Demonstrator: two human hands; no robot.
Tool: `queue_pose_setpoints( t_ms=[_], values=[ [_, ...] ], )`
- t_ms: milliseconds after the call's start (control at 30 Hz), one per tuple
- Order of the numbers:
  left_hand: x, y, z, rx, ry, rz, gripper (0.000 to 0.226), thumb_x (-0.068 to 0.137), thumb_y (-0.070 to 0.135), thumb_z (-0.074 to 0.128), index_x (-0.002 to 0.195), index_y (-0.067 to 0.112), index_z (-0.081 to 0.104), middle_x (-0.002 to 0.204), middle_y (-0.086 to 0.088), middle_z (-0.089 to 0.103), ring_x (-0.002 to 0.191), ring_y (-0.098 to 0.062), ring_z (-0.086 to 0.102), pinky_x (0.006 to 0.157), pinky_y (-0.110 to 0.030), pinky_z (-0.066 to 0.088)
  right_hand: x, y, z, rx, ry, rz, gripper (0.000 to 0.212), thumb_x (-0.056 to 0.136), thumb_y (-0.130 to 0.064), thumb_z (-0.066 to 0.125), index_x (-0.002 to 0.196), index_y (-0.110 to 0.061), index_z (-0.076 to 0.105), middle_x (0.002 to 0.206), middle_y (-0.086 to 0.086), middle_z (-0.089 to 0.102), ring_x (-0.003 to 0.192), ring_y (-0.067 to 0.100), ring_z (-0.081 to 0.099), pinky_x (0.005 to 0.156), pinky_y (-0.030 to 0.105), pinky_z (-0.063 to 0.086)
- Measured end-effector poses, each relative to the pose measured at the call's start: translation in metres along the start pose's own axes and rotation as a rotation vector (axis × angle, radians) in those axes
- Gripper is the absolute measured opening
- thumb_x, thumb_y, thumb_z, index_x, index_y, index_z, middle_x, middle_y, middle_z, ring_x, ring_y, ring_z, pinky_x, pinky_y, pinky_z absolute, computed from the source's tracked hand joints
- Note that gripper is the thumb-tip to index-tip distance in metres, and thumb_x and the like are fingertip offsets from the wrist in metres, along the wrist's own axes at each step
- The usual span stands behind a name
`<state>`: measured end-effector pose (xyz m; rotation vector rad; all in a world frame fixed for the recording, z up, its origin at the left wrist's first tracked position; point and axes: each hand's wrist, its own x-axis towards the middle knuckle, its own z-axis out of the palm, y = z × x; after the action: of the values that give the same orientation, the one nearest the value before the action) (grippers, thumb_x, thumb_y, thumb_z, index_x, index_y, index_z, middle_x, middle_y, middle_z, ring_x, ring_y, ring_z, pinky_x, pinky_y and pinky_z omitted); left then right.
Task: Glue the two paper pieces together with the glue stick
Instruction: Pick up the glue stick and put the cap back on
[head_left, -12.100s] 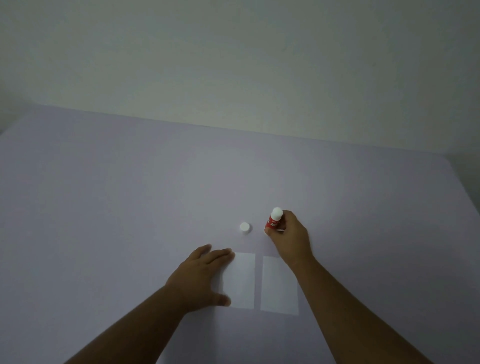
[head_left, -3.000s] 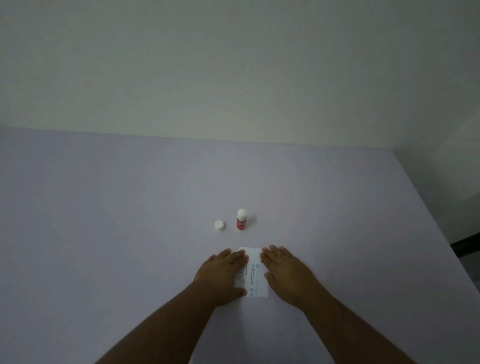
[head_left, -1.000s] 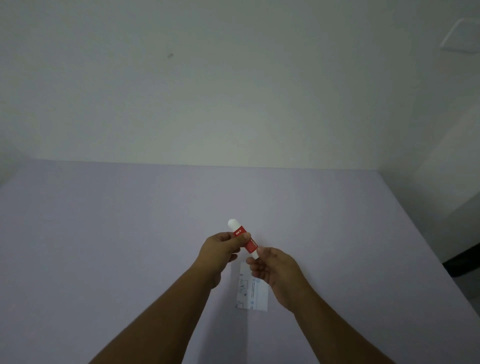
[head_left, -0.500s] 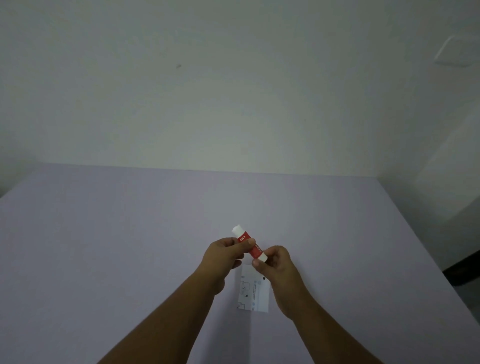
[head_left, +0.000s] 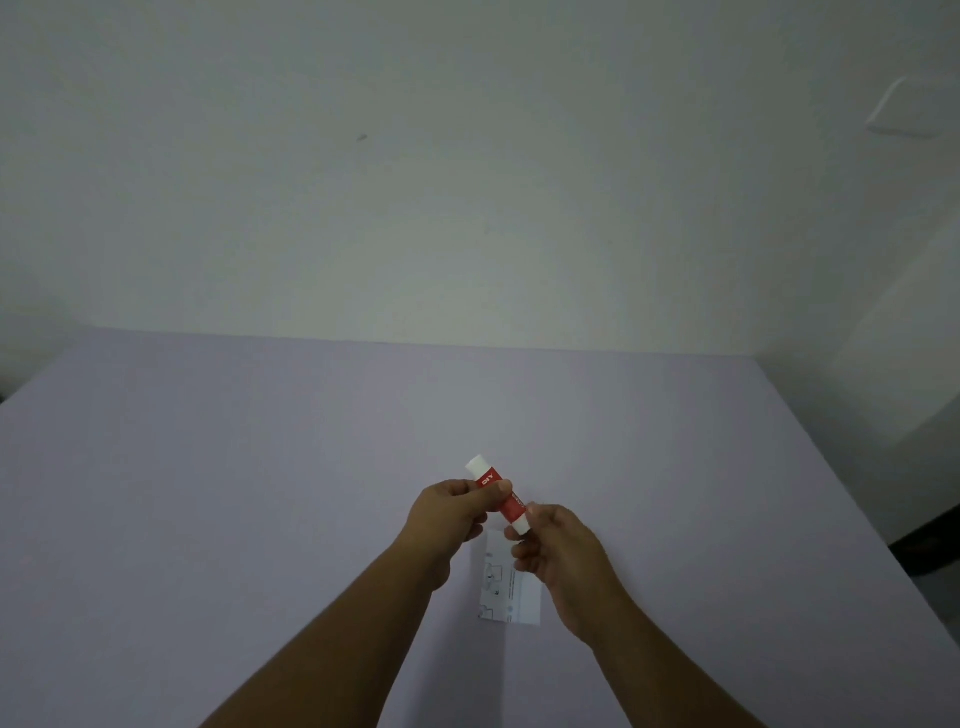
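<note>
A red glue stick with white ends is held tilted above the table, between both hands. My left hand pinches its upper red part, and the white upper end sticks out beyond the fingers. My right hand grips the white lower end with its fingertips. Below the hands a white paper with small printed marks lies flat on the table. Only one stacked sheet shows, and my right hand covers its top right part.
The lilac table stretches wide to the left and back, up to a pale wall. Its right edge runs diagonally at the far right, with dark floor beyond it.
Both hands left the pressed paper and picked up the glue stick; the loose cap is no longer on the table. Over the last second the hands stay on the stick, barely shifting.
</note>
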<state>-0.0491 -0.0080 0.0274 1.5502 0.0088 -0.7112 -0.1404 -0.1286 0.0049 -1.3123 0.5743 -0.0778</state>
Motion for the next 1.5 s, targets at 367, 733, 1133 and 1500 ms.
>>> queue_pose_setpoints(
  t_ms=[367, 733, 1133, 1500],
  values=[
    [0.003, -0.003, 0.001, 0.023, 0.017, -0.012, 0.025, 0.073, 0.036, 0.075, 0.083, 0.014, 0.069, 0.083, -0.001, 0.07, 0.082, -0.016, 0.06, 0.062, -0.022, 0.045, 0.003, 0.0, -0.003, -0.071, -0.041, 0.048, 0.023, 0.09, -0.036, 0.053, 0.096, -0.016, 0.061, 0.081, 0.009, 0.071, 0.07, 0.018, 0.066, 0.067, 0.029, 0.055],
    [0.006, -0.005, -0.002, 0.023, 0.033, -0.023, 0.024, 0.069, 0.037, 0.078, 0.079, 0.016, 0.071, 0.072, 0.005, 0.072, 0.08, -0.016, 0.062, 0.061, -0.022, 0.045, 0.003, 0.0, -0.003, -0.151, -0.055, 0.021, 0.017, 0.088, -0.034, 0.057, 0.095, -0.018, 0.06, 0.087, 0.008, 0.07, 0.076, 0.018, 0.065, 0.069, 0.027, 0.055],
    [0.011, -0.008, 0.0, 0.005, 0.073, -0.069, 0.026, 0.071, 0.035, 0.077, 0.082, 0.014, 0.066, 0.085, -0.004, 0.07, 0.085, -0.018, 0.061, 0.064, -0.023, 0.046, 0.007, -0.002, 0.001, -0.262, -0.03, 0.01, 0.018, 0.088, -0.038, 0.054, 0.094, -0.022, 0.06, 0.088, 0.003, 0.07, 0.08, 0.019, 0.064, 0.072, 0.027, 0.053],
    [0.014, -0.01, 0.014, -0.046, 0.233, -0.141, 0.028, 0.07, 0.034, 0.078, 0.076, 0.015, 0.058, 0.086, -0.007, 0.066, 0.087, -0.024, 0.059, 0.085, -0.039, 0.047, 0.015, 0.011, 0.014, -0.746, 0.202, -0.266, 0.023, 0.082, -0.033, 0.065, 0.086, -0.027, 0.043, 0.087, -0.006, 0.051, 0.071, 0.004, 0.051, 0.058, 0.008, 0.035]
  ],
)
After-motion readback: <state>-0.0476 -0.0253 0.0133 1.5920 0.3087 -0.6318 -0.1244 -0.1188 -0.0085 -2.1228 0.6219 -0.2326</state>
